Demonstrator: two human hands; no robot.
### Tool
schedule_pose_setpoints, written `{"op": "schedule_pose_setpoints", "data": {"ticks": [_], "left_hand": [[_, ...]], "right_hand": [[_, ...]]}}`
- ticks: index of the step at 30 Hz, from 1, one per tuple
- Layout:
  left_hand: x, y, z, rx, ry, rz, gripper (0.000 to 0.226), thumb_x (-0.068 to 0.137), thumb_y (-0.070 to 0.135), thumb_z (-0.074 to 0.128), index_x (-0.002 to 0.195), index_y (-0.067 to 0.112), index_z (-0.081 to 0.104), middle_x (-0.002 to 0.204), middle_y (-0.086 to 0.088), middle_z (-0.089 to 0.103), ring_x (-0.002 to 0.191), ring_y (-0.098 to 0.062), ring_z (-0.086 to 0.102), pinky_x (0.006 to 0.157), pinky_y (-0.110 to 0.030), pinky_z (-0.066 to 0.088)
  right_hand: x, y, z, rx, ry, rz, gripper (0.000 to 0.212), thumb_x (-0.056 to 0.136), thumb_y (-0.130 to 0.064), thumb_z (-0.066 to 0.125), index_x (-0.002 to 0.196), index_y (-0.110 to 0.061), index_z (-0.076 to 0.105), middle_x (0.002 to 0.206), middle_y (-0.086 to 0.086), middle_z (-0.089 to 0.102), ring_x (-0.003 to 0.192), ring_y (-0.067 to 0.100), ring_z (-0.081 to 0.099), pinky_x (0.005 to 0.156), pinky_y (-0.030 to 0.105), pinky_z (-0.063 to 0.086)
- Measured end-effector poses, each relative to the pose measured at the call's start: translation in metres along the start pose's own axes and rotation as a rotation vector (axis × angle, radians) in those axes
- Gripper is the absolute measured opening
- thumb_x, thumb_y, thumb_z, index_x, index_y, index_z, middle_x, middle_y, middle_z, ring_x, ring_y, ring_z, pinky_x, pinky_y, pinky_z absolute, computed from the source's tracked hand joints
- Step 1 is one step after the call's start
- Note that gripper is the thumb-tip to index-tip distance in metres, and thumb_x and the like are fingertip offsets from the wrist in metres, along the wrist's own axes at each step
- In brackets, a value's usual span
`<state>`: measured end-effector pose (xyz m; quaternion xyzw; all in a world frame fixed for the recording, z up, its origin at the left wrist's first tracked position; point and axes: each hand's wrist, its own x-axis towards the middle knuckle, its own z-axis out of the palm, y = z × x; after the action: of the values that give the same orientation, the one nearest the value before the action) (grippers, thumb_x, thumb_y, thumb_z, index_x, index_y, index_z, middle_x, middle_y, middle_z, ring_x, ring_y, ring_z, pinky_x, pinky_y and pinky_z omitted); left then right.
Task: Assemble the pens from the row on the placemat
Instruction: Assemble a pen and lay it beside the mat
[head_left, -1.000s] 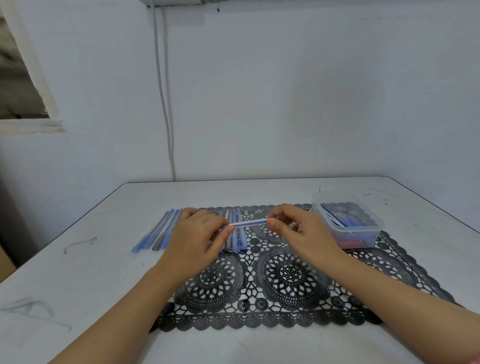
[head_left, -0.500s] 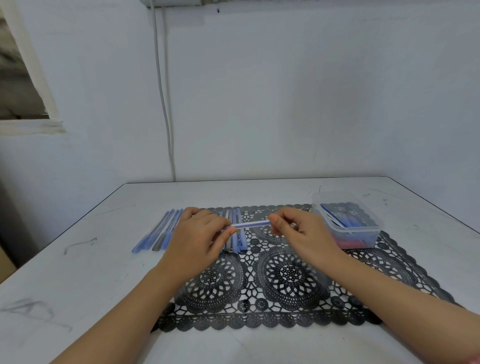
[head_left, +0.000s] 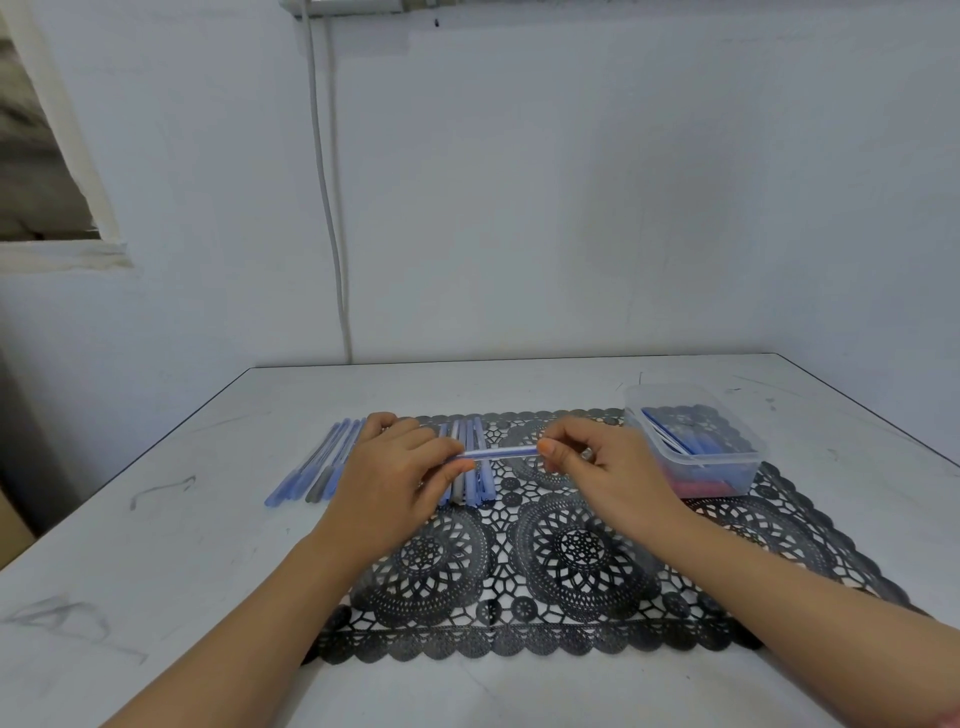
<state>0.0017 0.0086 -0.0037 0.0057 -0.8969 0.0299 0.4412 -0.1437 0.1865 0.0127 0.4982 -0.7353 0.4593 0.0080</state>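
Clear-blue pen (head_left: 500, 452) pinched at both ends: risk it goes together skewed & jams, or slips onto the row (head_left: 472, 486) if grip's loose.
Grip: left hand (head_left: 392, 480) fingers curl round left end, right hand (head_left: 605, 467) thumb+forefinger pinch right end; pen level, just above placemat (head_left: 571, 636), far-centre.

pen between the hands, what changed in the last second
Very little. The left hand and right hand still pinch the pen at its ends; the left thumb has crept slightly rightward, so a bit less barrel shows. The row of pens, placemat and plastic container stayed put.
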Motion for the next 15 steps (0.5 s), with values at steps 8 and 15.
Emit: {"op": "schedule_pose_setpoints", "data": {"ticks": [8,15], "left_hand": [[-0.005,-0.003,0.002,0.021,-0.075,-0.187,0.035,0.092,0.043,0.040,0.086,0.022,0.068,0.072,0.016,0.059,0.069,-0.006,0.051,0.081,-0.028,0.031],[-0.003,-0.017,-0.005,0.061,0.001,-0.455,0.038,0.095,0.034,0.034,0.108,0.017,0.066,0.076,0.012,0.053,0.076,-0.015,0.054,0.078,-0.026,0.024]], "right_hand": [[-0.014,0.009,0.020,-0.226,-0.153,0.024,0.043,0.094,-0.046,0.041,0.131,-0.025,0.048,0.122,-0.005,0.058,0.105,0.005,0.052,0.093,0.029,0.043],[-0.018,0.016,0.031,-0.561,-0.519,0.016,0.101,0.069,-0.082,0.007,0.149,-0.022,-0.005,0.156,-0.006,-0.007,0.143,0.009,-0.006,0.117,0.031,0.002]]}}
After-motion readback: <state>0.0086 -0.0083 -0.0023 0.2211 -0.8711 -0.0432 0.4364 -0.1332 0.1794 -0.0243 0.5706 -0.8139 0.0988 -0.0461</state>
